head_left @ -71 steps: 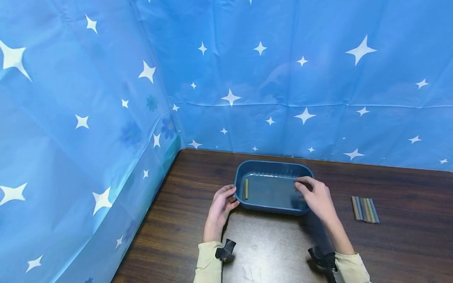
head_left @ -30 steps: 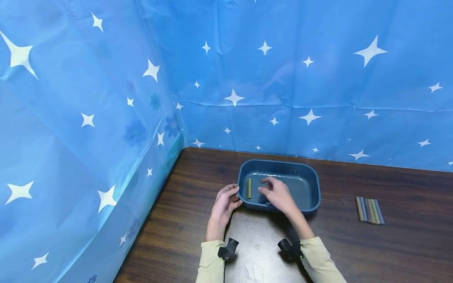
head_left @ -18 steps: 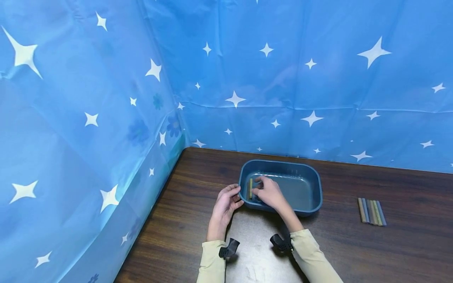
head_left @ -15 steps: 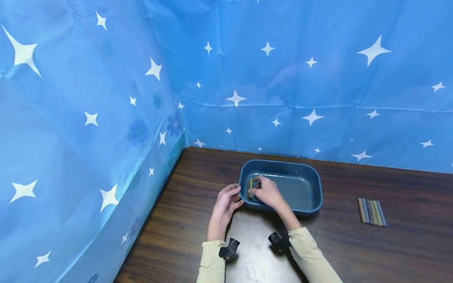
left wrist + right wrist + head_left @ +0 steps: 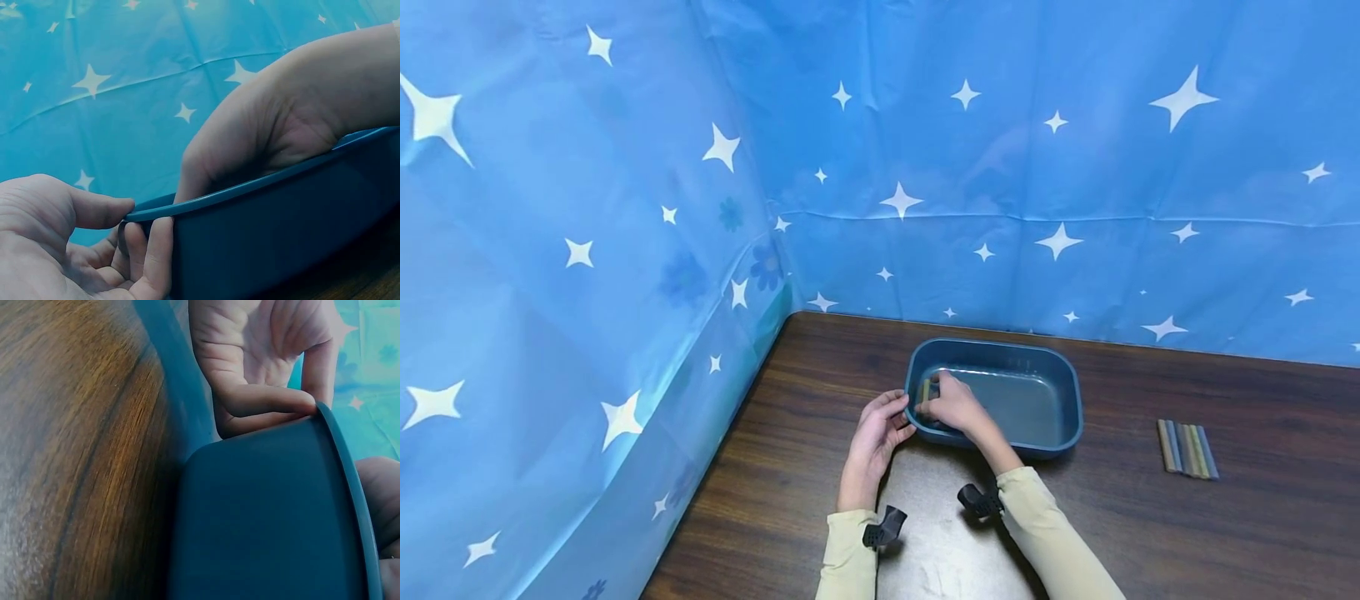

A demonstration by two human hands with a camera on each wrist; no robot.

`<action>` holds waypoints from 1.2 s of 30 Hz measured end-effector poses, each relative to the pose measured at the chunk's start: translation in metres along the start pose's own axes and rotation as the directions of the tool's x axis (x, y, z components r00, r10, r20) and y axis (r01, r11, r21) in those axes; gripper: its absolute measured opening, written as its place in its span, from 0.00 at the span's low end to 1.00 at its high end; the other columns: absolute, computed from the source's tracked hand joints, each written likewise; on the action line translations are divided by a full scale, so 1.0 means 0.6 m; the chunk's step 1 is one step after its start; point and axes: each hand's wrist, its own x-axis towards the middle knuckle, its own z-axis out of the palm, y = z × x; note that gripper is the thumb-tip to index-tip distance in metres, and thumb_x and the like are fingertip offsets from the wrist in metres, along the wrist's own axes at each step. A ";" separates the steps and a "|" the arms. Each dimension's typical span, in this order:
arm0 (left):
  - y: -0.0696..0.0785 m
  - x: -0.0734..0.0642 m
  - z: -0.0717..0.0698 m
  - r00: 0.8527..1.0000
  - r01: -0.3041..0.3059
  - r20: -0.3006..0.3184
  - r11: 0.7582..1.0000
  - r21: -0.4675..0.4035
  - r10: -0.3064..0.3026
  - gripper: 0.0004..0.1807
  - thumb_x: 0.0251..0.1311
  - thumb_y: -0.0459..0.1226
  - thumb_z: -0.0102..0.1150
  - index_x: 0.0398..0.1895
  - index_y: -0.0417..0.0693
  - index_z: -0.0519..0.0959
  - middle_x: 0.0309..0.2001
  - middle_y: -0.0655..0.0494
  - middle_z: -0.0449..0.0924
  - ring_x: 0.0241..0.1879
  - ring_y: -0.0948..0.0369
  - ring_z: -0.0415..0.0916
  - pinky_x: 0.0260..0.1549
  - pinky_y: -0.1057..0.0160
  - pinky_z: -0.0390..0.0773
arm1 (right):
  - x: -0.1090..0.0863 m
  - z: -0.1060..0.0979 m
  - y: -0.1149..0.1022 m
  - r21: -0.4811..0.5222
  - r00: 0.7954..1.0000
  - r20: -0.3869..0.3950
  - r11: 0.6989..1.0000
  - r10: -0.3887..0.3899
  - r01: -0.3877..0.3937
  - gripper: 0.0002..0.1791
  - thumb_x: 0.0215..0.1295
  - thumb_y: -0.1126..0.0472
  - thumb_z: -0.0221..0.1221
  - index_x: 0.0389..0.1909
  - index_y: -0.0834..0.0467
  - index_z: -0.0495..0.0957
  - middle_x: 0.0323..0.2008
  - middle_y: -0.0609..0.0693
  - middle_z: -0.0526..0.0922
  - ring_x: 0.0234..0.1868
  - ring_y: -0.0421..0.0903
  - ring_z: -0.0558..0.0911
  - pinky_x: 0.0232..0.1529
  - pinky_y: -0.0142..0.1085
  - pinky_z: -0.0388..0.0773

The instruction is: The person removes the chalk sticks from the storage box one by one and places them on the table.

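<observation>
A blue rectangular tray [image 5: 1026, 408] stands on the table, its wall [image 5: 269, 231] large in the left wrist view. My left hand [image 5: 874, 433] pinches its left rim, thumb on top and fingers against the outside. Inside the tray's left end, my right hand [image 5: 958, 406] reaches down with thumb and index finger at either end of a thin yellow-green stick [image 5: 927, 390], which it pinches. The tray wall [image 5: 262, 506] and the rim hide the right fingertips in both wrist views.
Several thin coloured sticks [image 5: 1187, 448] lie side by side on the dark wooden table [image 5: 1262, 517], right of the tray. A blue star-patterned curtain [image 5: 970, 167] rises behind the table and along its left side.
My right hand has moved left across the tray, from its right end to the stick at the left end. The stick has shifted slightly left. My left hand keeps its grip on the rim.
</observation>
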 end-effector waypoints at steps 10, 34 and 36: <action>0.005 -0.003 0.004 1.000 0.002 -0.007 1.000 -0.013 -0.003 0.02 0.64 0.29 0.50 0.37 0.43 0.70 0.28 0.54 0.74 0.24 0.66 0.73 0.23 0.70 0.76 | 0.014 0.009 -0.002 0.087 1.000 0.010 0.996 -0.007 0.006 0.32 0.53 0.70 0.63 0.60 0.71 0.64 0.38 0.59 0.77 0.32 0.48 0.78 0.32 0.36 0.76; 0.022 0.001 0.010 0.999 0.038 -0.013 0.999 -0.007 -0.038 0.02 0.64 0.30 0.51 0.38 0.42 0.69 0.29 0.55 0.74 0.24 0.66 0.74 0.23 0.70 0.76 | 0.026 0.001 -0.019 0.258 0.993 0.100 0.962 0.069 -0.093 0.31 0.56 0.71 0.55 0.62 0.72 0.59 0.42 0.61 0.74 0.36 0.50 0.74 0.35 0.38 0.74; 0.022 0.001 0.010 0.999 0.038 -0.015 0.999 -0.005 -0.038 0.02 0.64 0.30 0.51 0.38 0.42 0.70 0.28 0.55 0.74 0.24 0.66 0.74 0.23 0.70 0.76 | 0.025 0.001 -0.018 0.248 0.992 0.110 0.965 0.060 -0.086 0.27 0.57 0.71 0.54 0.59 0.72 0.62 0.38 0.59 0.74 0.33 0.49 0.73 0.33 0.37 0.73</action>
